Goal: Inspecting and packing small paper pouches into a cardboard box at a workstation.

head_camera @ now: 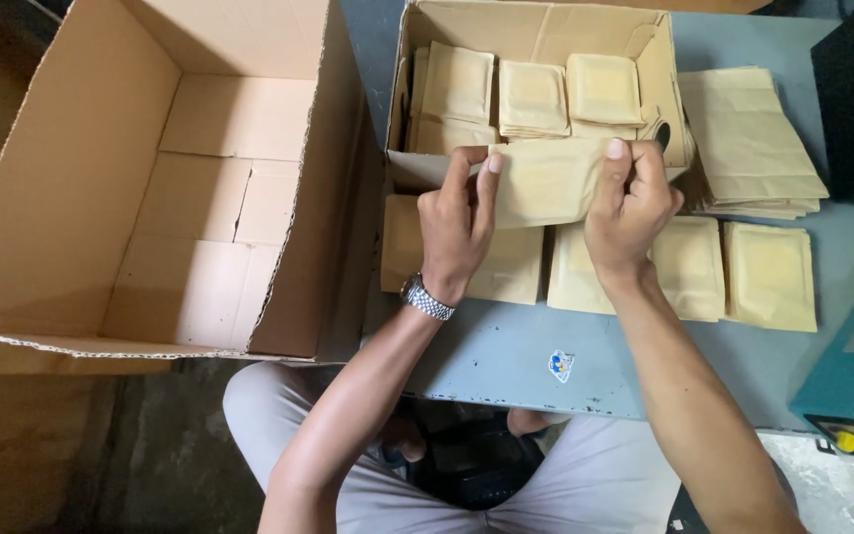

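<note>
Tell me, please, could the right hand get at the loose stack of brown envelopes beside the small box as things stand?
Probably yes: the stack of envelopes lies uncovered just beyond the right hand, though that hand grips a folded envelope.

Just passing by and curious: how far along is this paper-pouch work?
Looks partway. Done: a row of flat pouches lies on the table. In hand: both hands, left and right, hold one pouch by its ends. Left: stacks in the small box; the big box holds nothing.
</note>
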